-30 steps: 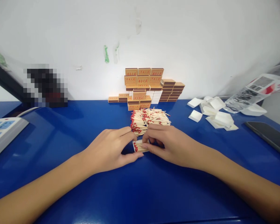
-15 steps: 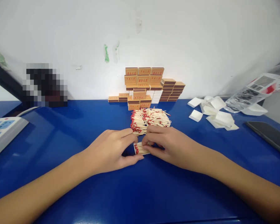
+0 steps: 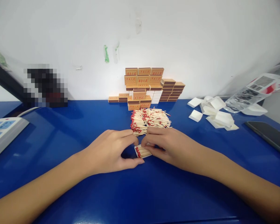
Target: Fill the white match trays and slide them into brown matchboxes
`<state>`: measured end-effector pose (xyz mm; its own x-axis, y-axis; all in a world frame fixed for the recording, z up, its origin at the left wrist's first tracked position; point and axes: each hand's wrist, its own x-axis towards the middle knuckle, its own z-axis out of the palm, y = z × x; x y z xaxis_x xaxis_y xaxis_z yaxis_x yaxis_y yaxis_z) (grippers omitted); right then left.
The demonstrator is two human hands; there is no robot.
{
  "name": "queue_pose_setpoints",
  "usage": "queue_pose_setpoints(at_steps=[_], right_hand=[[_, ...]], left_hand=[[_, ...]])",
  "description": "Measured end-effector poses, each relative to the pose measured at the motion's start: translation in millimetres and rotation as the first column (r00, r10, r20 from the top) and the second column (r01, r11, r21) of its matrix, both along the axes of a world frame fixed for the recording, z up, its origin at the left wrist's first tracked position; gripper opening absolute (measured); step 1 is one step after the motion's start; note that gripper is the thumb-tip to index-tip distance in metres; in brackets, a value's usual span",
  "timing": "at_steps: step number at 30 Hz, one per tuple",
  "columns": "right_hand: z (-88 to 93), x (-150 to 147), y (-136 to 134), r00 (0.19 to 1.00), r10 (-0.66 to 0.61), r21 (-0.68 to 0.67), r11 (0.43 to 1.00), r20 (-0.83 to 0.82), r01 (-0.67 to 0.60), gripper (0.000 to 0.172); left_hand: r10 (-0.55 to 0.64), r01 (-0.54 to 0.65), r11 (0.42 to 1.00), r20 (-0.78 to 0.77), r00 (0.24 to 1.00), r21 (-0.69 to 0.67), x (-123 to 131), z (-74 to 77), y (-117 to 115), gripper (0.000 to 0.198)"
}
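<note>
A small white matchbox tray [image 3: 148, 156] lies on the blue table, holding a row of red-headed matches [image 3: 142, 151]. My left hand [image 3: 114, 151] curves around the tray's left end, index finger at the far corner and thumb at the near one. Over the tray's right part, my right hand [image 3: 169, 143] is closed, its thumb and fingers pinching at the matches; it hides that end of the tray. Just behind both hands lies a large heap of loose matches [image 3: 150, 118], heads mostly to the left.
Stacked matchboxes [image 3: 143, 80] stand against the wall behind the heap. Several empty white trays [image 3: 216, 112] lie to the right, near a plastic bottle [image 3: 245, 93] and a black phone [image 3: 269, 135]. A power strip [image 3: 7, 133] sits at the left edge.
The tray has turned slightly, its near side now angled, and has shifted a little toward me. Both hands stay around it with only small finger movements.
</note>
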<state>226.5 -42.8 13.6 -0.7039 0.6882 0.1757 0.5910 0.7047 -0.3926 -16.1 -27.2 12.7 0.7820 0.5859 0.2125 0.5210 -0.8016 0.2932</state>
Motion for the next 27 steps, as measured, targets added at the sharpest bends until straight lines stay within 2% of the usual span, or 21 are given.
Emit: queue_pose_setpoints(at_steps=[4, 8, 11, 16, 20, 24, 27], right_hand=[[3.1, 2, 2, 0.994, -0.072, 0.093, 0.993, -0.08, 0.079, 0.012], [4.2, 6, 7, 0.984, -0.15, 0.149, 0.975, -0.099, 0.164, 0.012], [0.0, 5, 12, 0.984, -0.143, 0.122, 0.98, -0.106, 0.156, 0.009], [-8.4, -8, 25, 0.986, -0.101, 0.03, 0.994, -0.134, 0.105, 0.008], [-8.8, -20, 32, 0.993, -0.092, -0.036, 0.995, -0.077, 0.089, 0.009], [-6.9, -23, 32, 0.99, -0.134, -0.073, 0.989, -0.049, 0.13, 0.006], [-5.8, -22, 32, 0.986, -0.164, -0.067, 0.985, -0.04, 0.161, 0.005]], left_hand=[[0.114, -0.115, 0.993, 0.077, 0.99, 0.012, -4, 1.2, 8, 0.027], [0.207, -0.206, 0.975, -0.004, 0.978, 0.087, -7, -3.3, 15, 0.024], [0.217, -0.21, 0.972, -0.054, 0.975, 0.103, -8, -3.9, 16, 0.025], [0.205, -0.202, 0.976, -0.021, 0.979, 0.085, -8, 5.9, 11, 0.012], [0.145, -0.145, 0.989, -0.028, 0.989, 0.005, -5, 12.3, 3, 0.031], [0.107, -0.107, 0.994, -0.068, 0.992, 0.008, -1, 8.4, -4, 0.051], [0.097, -0.097, 0.995, -0.104, 0.99, 0.006, 1, 3.0, -8, 0.05]])
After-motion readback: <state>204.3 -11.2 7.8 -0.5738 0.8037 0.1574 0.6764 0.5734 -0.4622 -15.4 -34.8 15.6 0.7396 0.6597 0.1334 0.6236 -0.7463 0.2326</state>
